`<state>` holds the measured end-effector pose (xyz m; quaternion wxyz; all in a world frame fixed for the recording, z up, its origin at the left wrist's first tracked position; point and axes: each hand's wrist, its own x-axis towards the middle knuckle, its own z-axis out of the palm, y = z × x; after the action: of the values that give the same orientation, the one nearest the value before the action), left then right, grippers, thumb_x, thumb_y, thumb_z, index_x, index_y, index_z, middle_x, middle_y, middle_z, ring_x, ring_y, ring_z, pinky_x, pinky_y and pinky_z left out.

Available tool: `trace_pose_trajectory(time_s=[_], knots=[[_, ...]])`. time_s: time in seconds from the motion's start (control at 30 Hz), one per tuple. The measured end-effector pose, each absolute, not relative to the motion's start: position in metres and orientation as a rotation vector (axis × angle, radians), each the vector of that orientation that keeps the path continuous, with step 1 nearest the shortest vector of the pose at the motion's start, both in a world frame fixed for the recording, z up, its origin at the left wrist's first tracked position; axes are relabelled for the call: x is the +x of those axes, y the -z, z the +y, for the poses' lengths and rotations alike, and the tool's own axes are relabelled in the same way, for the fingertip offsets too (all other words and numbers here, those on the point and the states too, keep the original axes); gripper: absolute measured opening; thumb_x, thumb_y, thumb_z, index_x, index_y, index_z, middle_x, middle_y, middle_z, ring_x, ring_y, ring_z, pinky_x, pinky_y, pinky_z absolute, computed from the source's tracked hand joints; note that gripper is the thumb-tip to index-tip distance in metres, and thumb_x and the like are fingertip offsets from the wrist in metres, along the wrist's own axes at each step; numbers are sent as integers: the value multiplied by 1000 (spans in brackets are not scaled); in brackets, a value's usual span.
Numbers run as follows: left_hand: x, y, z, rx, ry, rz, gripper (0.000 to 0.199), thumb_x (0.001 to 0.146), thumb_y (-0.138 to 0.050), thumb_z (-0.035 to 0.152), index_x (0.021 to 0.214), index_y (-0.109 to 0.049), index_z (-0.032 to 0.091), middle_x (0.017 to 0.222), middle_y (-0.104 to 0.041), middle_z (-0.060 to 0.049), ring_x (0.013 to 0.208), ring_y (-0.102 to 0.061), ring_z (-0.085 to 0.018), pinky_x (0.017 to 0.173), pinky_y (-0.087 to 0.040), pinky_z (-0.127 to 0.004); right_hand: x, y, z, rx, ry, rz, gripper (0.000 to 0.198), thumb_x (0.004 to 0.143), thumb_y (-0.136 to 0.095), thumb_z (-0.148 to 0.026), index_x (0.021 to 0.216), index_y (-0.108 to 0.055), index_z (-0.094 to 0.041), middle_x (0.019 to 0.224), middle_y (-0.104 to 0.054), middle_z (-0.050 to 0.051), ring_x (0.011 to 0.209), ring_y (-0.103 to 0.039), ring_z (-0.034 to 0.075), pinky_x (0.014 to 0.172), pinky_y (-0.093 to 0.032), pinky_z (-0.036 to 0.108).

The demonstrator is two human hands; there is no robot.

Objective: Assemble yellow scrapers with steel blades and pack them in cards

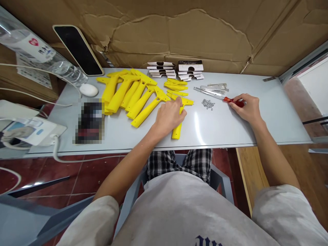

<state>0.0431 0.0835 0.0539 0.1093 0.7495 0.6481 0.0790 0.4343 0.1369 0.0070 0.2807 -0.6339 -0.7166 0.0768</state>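
My left hand [169,117] is closed on the head of a yellow plastic T-shaped handle [176,132], which lies on the table with its grip toward me. At the right, my right hand [248,106] holds a screwdriver [234,101] by its red handle, the shaft pointing left. A small heap of screws [207,104] lies between my hands. Behind the screwdriver are several flat metal pieces [217,87]. Several more yellow T-shaped handles [139,94] overlap left of my left hand. Beyond it sit thin yellow pieces [176,85] in a loose stack.
Stacked white cardboard sleeves [190,70] stand at the back against brown cardboard [179,34]. Left are a phone [78,49], a water bottle [43,51], a white oval object [88,90], a blurred dark item [90,121] and a power strip with cables [52,131].
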Motion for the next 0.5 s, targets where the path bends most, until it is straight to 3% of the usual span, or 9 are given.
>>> trace_pose_trajectory(time_s=[0.13, 0.3, 0.5], knots=[[42, -55, 86, 2203, -227, 1895, 35, 110, -58, 33, 138, -69, 16, 115, -85, -16, 112, -80, -38, 97, -58, -47, 433, -5, 138, -1697, -164, -1948, 32, 92, -77, -50, 101, -78, -19, 107, -78, 9, 93, -67, 18, 95, -55, 39], [34, -55, 89, 2191, -309, 1793, 35, 111, -61, 41, 135, -72, 17, 96, -83, -11, 106, -80, -37, 100, -59, -48, 432, -3, 138, -1678, -144, -1981, 34, 91, -73, -53, 99, -75, -20, 103, -77, 10, 93, -64, 20, 97, -56, 43], [20, -47, 91, 2258, -469, 1587, 32, 111, -62, 40, 128, -76, 17, 85, -82, -7, 92, -80, -34, 97, -61, -48, 424, -4, 137, -1557, -65, -2067, 30, 88, -72, -48, 99, -69, -20, 119, -76, 11, 110, -65, 22, 104, -58, 46]])
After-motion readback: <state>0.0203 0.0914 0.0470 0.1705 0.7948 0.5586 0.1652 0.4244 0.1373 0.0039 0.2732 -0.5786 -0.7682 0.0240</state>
